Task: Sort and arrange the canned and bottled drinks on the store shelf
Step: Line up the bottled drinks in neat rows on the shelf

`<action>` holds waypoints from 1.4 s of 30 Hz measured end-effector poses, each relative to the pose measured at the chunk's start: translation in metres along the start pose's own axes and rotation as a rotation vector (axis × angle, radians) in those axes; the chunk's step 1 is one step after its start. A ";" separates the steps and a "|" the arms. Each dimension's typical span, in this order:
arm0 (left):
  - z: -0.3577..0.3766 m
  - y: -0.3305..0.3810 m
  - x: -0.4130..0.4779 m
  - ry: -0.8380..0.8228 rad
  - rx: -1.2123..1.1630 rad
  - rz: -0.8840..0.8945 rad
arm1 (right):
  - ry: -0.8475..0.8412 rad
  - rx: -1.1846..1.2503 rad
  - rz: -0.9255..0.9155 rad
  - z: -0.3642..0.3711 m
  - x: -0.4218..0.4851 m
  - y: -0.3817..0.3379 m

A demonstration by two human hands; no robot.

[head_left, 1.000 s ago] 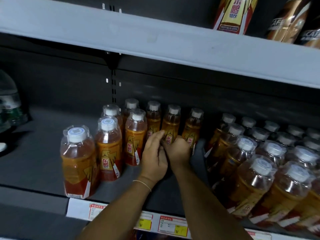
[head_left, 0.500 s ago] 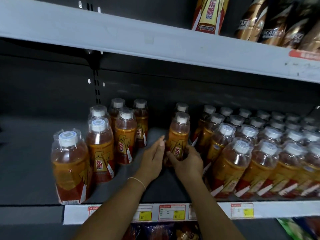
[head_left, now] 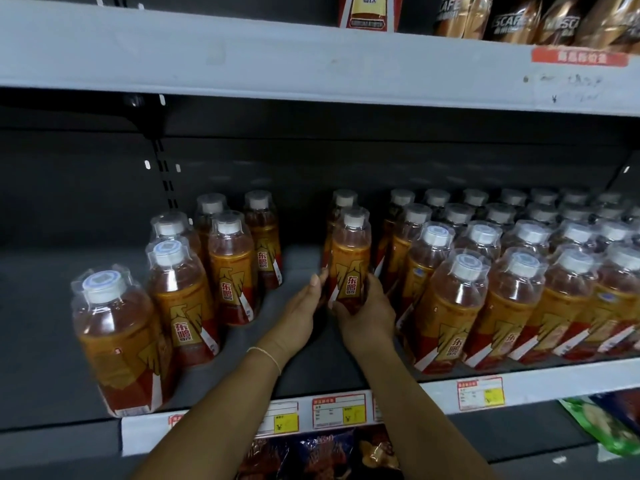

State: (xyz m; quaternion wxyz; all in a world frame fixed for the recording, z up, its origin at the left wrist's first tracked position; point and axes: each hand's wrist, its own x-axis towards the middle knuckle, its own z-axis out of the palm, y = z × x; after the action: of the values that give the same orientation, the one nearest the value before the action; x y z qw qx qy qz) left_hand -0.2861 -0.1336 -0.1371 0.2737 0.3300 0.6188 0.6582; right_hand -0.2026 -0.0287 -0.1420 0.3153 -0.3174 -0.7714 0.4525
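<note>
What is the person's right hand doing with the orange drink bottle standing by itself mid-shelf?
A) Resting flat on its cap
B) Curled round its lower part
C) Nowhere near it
B: the right hand curls its fingers and thumb round the lower part of the bottle, while the left hand lays straight fingers against the bottle's other side.

price tags (head_left: 338,410) unreadable, top-shelf drinks (head_left: 512,19) cut off
</note>
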 end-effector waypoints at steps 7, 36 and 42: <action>0.009 0.007 0.006 0.035 -0.134 -0.044 | -0.001 0.036 -0.061 0.002 -0.004 0.000; -0.038 0.056 -0.113 0.676 0.458 0.462 | -0.583 0.021 -0.282 0.090 -0.018 -0.065; -0.041 0.050 -0.128 0.653 0.451 0.382 | -0.577 -0.011 -0.262 0.080 -0.026 -0.068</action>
State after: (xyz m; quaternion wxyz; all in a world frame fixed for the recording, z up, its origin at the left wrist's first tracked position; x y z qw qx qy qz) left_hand -0.2341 -0.2624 -0.1006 -0.1419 0.2646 0.7290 0.6152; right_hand -0.2626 -0.1144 -0.1175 0.1376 -0.0754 -0.8658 0.4752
